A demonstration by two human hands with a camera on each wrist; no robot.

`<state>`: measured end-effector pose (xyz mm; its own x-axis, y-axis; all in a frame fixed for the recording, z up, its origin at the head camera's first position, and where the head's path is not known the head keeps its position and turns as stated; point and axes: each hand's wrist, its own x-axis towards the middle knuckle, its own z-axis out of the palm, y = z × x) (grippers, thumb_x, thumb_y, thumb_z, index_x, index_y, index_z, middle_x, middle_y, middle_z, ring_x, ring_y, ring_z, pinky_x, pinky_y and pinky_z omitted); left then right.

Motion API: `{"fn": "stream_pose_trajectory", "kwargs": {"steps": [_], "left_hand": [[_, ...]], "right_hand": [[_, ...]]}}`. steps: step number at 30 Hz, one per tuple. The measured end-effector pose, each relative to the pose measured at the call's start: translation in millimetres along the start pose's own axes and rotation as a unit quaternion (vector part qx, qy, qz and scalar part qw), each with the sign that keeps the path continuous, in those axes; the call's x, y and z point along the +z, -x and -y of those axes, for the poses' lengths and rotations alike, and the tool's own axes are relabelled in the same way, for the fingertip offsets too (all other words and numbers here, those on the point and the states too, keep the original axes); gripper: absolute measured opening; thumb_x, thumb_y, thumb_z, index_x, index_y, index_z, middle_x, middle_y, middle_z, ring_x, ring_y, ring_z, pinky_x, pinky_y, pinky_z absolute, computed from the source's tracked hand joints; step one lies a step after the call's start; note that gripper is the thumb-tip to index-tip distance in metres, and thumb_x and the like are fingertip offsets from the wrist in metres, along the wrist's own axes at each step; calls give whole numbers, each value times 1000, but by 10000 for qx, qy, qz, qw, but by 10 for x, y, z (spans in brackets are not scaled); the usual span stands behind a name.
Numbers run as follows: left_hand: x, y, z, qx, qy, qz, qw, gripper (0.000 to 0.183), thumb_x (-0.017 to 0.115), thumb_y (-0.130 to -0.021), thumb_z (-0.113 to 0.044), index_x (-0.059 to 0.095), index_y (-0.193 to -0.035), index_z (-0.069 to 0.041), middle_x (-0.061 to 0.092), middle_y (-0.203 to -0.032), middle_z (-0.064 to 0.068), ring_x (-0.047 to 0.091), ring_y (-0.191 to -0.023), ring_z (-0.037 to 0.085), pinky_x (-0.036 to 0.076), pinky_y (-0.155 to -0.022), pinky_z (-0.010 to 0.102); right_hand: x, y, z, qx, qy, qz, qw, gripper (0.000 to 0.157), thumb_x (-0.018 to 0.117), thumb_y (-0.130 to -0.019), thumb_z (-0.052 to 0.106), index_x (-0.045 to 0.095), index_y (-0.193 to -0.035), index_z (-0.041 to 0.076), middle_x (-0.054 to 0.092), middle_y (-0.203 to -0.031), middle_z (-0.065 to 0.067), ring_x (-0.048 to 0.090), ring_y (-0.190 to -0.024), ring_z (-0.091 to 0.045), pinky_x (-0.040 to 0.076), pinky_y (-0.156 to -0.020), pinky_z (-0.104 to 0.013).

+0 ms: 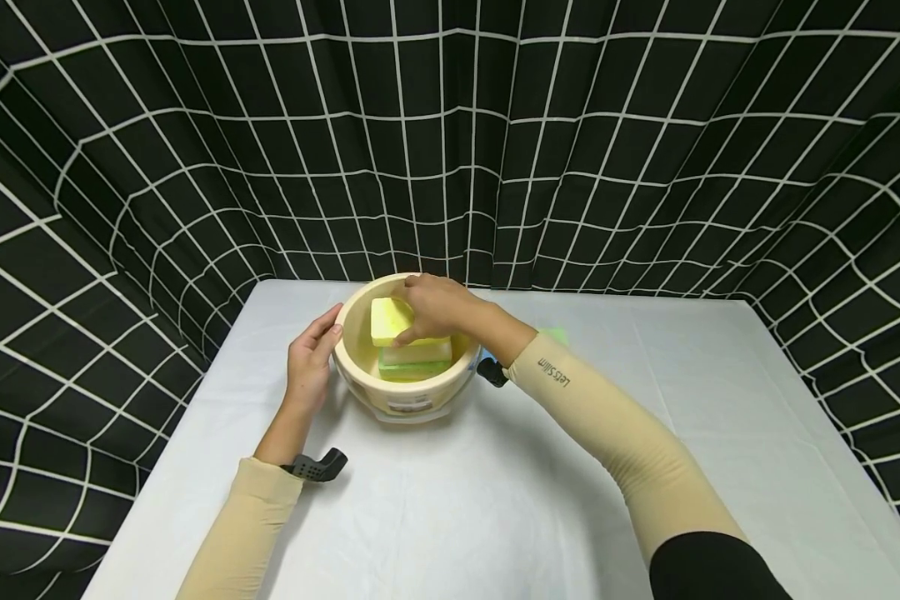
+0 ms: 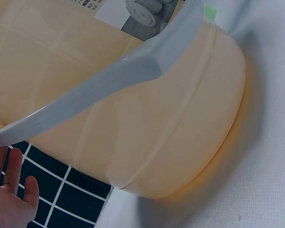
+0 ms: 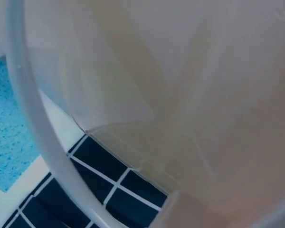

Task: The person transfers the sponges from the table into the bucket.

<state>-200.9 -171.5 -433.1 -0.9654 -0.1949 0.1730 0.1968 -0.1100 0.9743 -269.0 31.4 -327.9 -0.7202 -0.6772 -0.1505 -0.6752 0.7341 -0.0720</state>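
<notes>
A cream bucket (image 1: 360,375) with a pale handle (image 2: 104,85) stands on the table. Inside it a yellow sponge (image 1: 385,321) lies on top of a pale block (image 1: 412,353) and a green sponge (image 1: 412,369). My right hand (image 1: 438,308) reaches over the rim and grips the yellow sponge, thumb at its near side and fingers at the far side. Against the left rim rests my left hand (image 1: 313,354), its fingers nearly straight along the outer wall. In the right wrist view the translucent bucket wall blurs the right hand.
A blue speckled sponge (image 3: 9,128) lies just right of the bucket, partly behind the right wrist. Beyond the right forearm shows a light green piece (image 1: 555,336). The white table (image 1: 420,517) ends at a black gridded curtain (image 1: 450,150) at the back and sides.
</notes>
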Motion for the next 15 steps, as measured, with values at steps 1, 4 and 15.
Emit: {"fn": "stream_pose_trajectory", "kwargs": {"steps": [1, 4, 15], "left_hand": [[-1, 2, 3, 6, 10, -1, 10000, 40, 51, -98, -7, 51, -137, 4, 51, -143, 20, 57, -115, 3, 50, -99, 12], [-1, 6, 4, 22, 24, -4, 10000, 40, 51, -98, -7, 51, -137, 4, 51, -143, 21, 58, -114, 2, 50, -98, 12], [4, 4, -11, -28, 23, -4, 10000, 40, 50, -99, -7, 51, -137, 4, 50, -144, 21, 57, -113, 2, 50, -98, 12]], "right_hand": [[14, -4, 4, -23, 24, 3, 10000, 73, 71, -79, 60, 53, -135, 17, 55, -133, -5, 52, -122, -24, 48, -104, -42], [54, -24, 17, -104, 95, -17, 9999, 68, 72, -78, 59, 57, -127, 15, 56, -130, -4, 53, -122, -24, 47, -106, -39], [149, -35, 56, -234, 392, -100, 9989, 73, 71, -79, 61, 55, -128, 10, 52, -129, -8, 47, -129, -26, 38, -116, -37]]}}
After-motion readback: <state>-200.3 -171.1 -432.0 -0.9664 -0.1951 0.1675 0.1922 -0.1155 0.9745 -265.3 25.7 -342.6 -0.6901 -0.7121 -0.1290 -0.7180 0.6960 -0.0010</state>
